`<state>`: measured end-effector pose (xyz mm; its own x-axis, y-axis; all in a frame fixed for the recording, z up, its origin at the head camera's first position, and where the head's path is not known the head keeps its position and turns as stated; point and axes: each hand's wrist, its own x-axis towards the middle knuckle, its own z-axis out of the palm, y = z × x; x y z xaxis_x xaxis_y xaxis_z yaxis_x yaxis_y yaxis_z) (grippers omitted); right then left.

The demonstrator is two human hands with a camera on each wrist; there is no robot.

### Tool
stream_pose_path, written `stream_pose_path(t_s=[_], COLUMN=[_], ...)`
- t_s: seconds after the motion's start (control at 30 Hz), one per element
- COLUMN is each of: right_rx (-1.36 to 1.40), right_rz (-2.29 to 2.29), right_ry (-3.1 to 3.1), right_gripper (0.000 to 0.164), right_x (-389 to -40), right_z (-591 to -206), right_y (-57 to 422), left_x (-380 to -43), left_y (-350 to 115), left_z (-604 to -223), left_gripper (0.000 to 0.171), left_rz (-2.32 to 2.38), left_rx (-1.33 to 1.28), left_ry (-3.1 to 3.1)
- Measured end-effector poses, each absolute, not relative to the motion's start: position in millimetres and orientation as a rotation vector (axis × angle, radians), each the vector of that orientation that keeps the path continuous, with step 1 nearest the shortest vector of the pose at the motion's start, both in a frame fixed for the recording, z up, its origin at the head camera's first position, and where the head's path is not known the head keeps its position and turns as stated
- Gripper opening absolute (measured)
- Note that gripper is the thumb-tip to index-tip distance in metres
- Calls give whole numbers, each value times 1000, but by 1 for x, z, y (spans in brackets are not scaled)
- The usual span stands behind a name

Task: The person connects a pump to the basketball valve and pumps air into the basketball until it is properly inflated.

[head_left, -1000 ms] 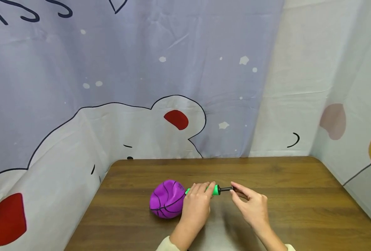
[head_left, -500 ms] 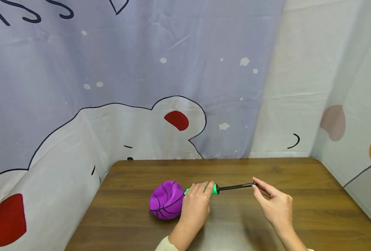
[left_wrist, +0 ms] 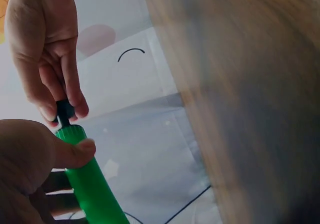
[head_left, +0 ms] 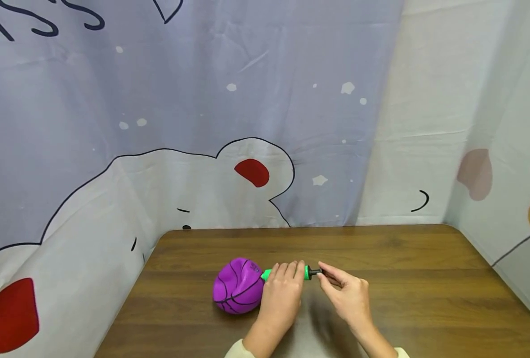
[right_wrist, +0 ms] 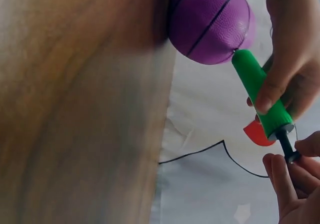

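Observation:
A purple ball [head_left: 238,287] with black basketball lines sits on the table, dented on its upper side in the head view. The green hand pump [right_wrist: 250,76] meets the ball at its tip, as the right wrist view shows. My left hand [head_left: 282,293] grips the pump's green barrel, thumb on one side and fingers round the other. With thumb and fingertips my right hand [head_left: 347,296] pinches the black handle [left_wrist: 64,108] at the end of the pump's rod. Only a short length of rod shows between handle and barrel.
The brown wooden table [head_left: 426,288] reaches back to a printed curtain [head_left: 318,124] with bear drawings, which also hangs along both sides.
My right hand first drew the black handle out to the right, baring a long rod, then pushed it back left close to the barrel. Left hand and ball stay nearly in place.

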<state>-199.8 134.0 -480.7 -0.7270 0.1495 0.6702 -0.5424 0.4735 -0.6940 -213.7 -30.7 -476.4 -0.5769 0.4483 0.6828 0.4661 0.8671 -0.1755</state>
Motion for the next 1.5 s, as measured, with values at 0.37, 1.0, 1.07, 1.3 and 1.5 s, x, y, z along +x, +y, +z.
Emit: stream_pose_path(t_s=[0.37, 1.0, 1.07, 1.3, 1.5], right_rx=[211, 274, 328, 416, 382], right_rz=[1185, 1028, 1017, 1151, 1164], right_ry=[-2030, -2002, -1996, -2043, -2044], right_gripper=[29, 31, 32, 31, 31], right_x=[-190, -187, -190, -196, -193], right_z=[-466, -459, -464, -480, -475], right_y=[171, 173, 161, 141, 154], left_x=[-213, -214, -214, -214, -213], left_y=[-35, -30, -29, -32, -35], left_z=[-472, -473, -475, -479, -479], left_gripper=[55, 53, 51, 52, 50], left_rz=[-154, -130, -130, -136, -206], left_rx=[-674, -698, -701, -694, -708], left_ry=[-2305, -2237, -2231, -2249, -2270])
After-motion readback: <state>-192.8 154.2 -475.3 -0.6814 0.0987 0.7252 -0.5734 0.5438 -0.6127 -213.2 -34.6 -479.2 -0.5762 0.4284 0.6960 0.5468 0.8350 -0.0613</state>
